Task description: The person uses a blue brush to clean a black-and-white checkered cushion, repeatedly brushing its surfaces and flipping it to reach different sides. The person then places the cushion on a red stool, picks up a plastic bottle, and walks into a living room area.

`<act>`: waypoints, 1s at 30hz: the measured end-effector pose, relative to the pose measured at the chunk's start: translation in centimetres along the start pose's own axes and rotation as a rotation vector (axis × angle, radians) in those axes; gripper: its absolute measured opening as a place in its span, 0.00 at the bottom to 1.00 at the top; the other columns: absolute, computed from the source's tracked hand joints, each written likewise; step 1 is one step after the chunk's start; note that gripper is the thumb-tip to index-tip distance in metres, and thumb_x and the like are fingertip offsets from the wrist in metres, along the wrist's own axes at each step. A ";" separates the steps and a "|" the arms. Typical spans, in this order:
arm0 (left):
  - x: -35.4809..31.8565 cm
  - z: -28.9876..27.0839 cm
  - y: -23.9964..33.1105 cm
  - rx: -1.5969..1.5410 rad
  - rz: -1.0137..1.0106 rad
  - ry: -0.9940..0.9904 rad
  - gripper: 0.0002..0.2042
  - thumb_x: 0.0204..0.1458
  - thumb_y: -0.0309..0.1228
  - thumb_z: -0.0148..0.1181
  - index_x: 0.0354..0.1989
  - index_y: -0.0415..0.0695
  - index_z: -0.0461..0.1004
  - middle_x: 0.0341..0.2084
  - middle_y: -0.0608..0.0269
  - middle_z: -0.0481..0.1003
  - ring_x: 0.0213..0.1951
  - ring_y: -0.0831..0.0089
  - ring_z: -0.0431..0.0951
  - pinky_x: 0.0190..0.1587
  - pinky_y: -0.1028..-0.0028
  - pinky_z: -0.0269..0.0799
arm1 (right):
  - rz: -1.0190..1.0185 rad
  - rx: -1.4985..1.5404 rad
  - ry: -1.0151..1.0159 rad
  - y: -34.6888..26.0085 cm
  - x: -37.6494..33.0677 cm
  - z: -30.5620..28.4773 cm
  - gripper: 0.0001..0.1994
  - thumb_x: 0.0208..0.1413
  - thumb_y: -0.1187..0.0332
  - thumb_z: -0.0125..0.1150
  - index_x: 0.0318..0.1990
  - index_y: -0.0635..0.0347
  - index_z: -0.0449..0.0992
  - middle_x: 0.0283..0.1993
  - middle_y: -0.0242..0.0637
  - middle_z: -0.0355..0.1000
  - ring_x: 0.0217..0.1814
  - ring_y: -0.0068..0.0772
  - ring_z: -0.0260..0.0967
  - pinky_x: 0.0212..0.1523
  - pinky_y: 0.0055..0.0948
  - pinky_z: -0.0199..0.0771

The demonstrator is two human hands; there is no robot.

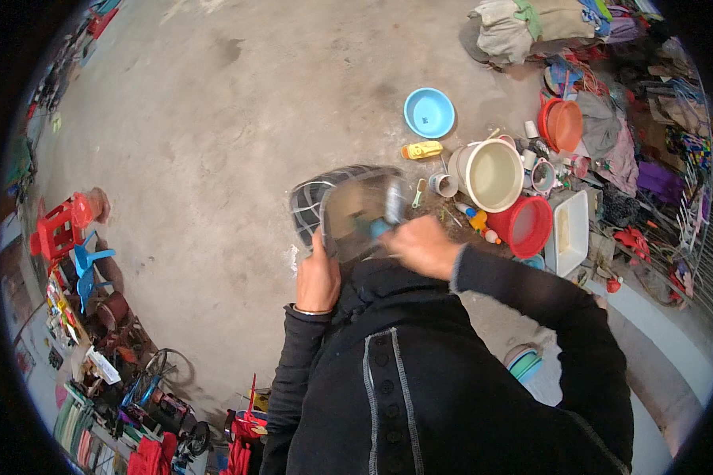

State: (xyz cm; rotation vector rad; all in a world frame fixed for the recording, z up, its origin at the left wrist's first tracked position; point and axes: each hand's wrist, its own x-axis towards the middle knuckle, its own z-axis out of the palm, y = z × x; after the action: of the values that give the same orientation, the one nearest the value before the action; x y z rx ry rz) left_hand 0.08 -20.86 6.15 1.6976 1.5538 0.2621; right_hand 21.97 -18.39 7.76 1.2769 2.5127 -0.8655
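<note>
Concrete floor [190, 174], bare-toned and lightly stained, spreads under everything, bending toward the dark rim of the view. Black cloth comes next in size: the person's buttoned garment [440, 380], with pale stitching down both sides of the button strip and long sleeves on both arms. A bulky bundle of pale cloth [507, 36] lies at the far right.

Just beyond the garment's front is the see-through container [352, 210], brownish inside and slightly blurred, with dark checked cloth [305, 202] showing around its left and far edges; whether that cloth supports it, I cannot tell. To the right stand a cream bucket [461, 176] with cloudy liquid, a long white tub [578, 214] and a red bucket [543, 226], close together. A light-blue basin [429, 112] sits beyond them, apart from the cluster.

The left hand [317, 277] has its grip clamped on the container's near left edge, thumb pointing up along the side. The right hand [424, 247] has its grip closed around a blue-and-white tool [393, 207], held over the container's right part; motion blur hides its exact shape and any contact.

Smaller still are a yellow bottle [424, 150] on its side, a whitish cup [444, 185] beside the cream bucket, and a slim pale-green utensil [418, 192] near the cup.
</note>
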 end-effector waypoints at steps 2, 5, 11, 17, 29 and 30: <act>-0.3 0.0 -0.1 0.038 -0.007 -0.011 0.30 0.41 0.18 0.49 0.58 0.36 0.52 0.16 0.38 0.69 0.22 0.42 0.71 0.24 0.55 0.65 | 0.045 -0.023 0.080 4.1 -1.4 -0.4 0.08 0.42 0.70 0.56 0.33 0.57 0.73 0.11 0.39 0.64 0.15 0.40 0.68 0.13 0.40 0.63; -0.6 -0.1 -0.6 -0.084 -0.014 -0.011 0.29 0.43 0.18 0.47 0.58 0.34 0.51 0.20 0.37 0.70 0.25 0.41 0.71 0.27 0.56 0.65 | -0.023 0.105 0.154 0.2 1.0 -1.4 0.08 0.44 0.71 0.56 0.34 0.56 0.73 0.11 0.39 0.64 0.14 0.39 0.68 0.13 0.40 0.63; -1.8 0.2 -3.2 -0.283 0.057 0.089 0.26 0.44 0.17 0.44 0.57 0.31 0.51 0.26 0.33 0.70 0.29 0.39 0.70 0.30 0.57 0.65 | 0.078 0.002 0.001 3.5 -1.4 -0.4 0.05 0.45 0.72 0.52 0.28 0.59 0.74 0.17 0.41 0.68 0.22 0.38 0.71 0.18 0.37 0.66; -1.5 0.2 -3.3 -0.167 -0.036 0.133 0.25 0.46 0.18 0.44 0.56 0.32 0.51 0.26 0.33 0.70 0.31 0.38 0.71 0.29 0.55 0.65 | 0.077 -0.016 0.070 1.9 -1.4 -2.1 0.08 0.44 0.71 0.54 0.34 0.58 0.74 0.17 0.44 0.68 0.22 0.43 0.71 0.18 0.41 0.64; 3.7 -1.4 -0.7 0.097 -0.031 0.190 0.26 0.44 0.18 0.45 0.57 0.38 0.56 0.20 0.37 0.70 0.25 0.42 0.72 0.27 0.55 0.65 | 0.153 0.111 -0.127 0.9 0.9 -1.3 0.13 0.48 0.75 0.49 0.43 0.58 0.70 0.25 0.43 0.70 0.32 0.42 0.71 0.29 0.42 0.67; 3.5 -1.0 -1.2 0.094 -0.011 0.181 0.26 0.43 0.17 0.46 0.56 0.37 0.57 0.18 0.39 0.70 0.24 0.43 0.72 0.26 0.55 0.65 | 0.223 0.092 -0.133 0.9 1.1 -2.9 0.12 0.48 0.75 0.49 0.43 0.58 0.70 0.25 0.44 0.71 0.31 0.41 0.72 0.27 0.40 0.68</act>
State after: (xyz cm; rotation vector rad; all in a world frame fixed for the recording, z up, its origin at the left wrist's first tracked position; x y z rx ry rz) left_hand -0.70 -17.34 4.77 1.7778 1.7303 0.3505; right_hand 22.25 -15.57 9.32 1.4431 2.2011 -0.9868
